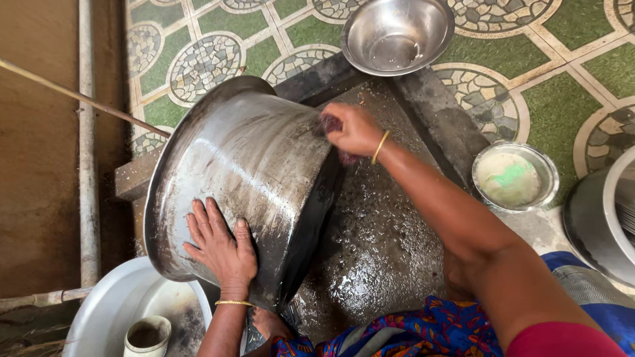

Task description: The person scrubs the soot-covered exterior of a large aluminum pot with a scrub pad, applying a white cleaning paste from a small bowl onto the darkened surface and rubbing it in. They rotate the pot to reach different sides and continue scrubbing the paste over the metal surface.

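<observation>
Head view looks down on two bare hands at a big metal pot. The right hand is closed tight around a dark scrub pad and presses it on the pot's side, near the black bottom edge. The left hand lies flat and open on the pot's side, fingers spread, holding nothing. Each wrist has a thin gold bangle.

The pot lies tipped on its side in the middle of the picture, on a wet dark stone slab. Its open mouth points to 9 o'clock and its black bottom points to 3 o'clock. The side looks gray and soapy.

At 12 o'clock from the pot sits a shiny steel bowl with a little water in it, on a floor of green and pebble tiles. At 3 o'clock a small steel dish holds white stuff with a green patch. At the far right edge is part of another big pot. At 7 o'clock is a wide pale basin with a small cup in it. At 9 o'clock a gray pipe runs up a brown wall.
</observation>
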Tool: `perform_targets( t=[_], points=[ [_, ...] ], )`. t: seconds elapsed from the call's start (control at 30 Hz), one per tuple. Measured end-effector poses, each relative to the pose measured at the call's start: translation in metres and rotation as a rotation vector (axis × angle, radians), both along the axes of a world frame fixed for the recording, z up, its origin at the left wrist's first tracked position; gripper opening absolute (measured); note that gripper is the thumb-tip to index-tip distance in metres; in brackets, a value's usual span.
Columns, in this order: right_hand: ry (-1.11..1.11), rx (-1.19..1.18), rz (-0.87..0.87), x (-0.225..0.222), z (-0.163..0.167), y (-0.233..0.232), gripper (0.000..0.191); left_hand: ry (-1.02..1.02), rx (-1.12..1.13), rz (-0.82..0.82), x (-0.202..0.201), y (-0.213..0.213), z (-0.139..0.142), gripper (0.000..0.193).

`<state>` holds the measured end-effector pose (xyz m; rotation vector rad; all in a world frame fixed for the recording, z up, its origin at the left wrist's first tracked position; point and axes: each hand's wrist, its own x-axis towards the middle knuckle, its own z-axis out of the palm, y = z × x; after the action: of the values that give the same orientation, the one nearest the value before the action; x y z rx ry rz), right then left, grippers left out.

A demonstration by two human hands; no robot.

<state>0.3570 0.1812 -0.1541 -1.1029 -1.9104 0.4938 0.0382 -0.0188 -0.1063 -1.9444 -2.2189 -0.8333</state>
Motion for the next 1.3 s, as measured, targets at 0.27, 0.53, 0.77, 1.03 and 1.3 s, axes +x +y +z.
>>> perform_targets(
  t=[0.27,0.53,0.77,1.03,1.3],
  points=[
    [0.03,-0.182,-0.008,0.015,0.034,0.015,0.033,0.022,-0.009,-0.007,0.004,0.007,0.004,0.077],
    [-0.054,-0.181,0.168,-0.045,0.046,0.019,0.03,0.018,-0.002,-0.019,0.001,0.0,0.0,0.077],
    [-0.244,-0.201,-0.065,0.006,0.04,0.043,0.028,0.033,-0.005,-0.008,0.001,0.005,0.0,0.077],
    [-0.093,-0.101,0.151,-0.021,0.023,0.041,0.026,0.014,-0.003,-0.012,0.0,-0.001,-0.002,0.077],
    [0.032,-0.321,0.055,0.023,-0.007,0.055,0.024,0.018,0.006,-0.016,0.0,0.0,0.001,0.078]
  ],
)
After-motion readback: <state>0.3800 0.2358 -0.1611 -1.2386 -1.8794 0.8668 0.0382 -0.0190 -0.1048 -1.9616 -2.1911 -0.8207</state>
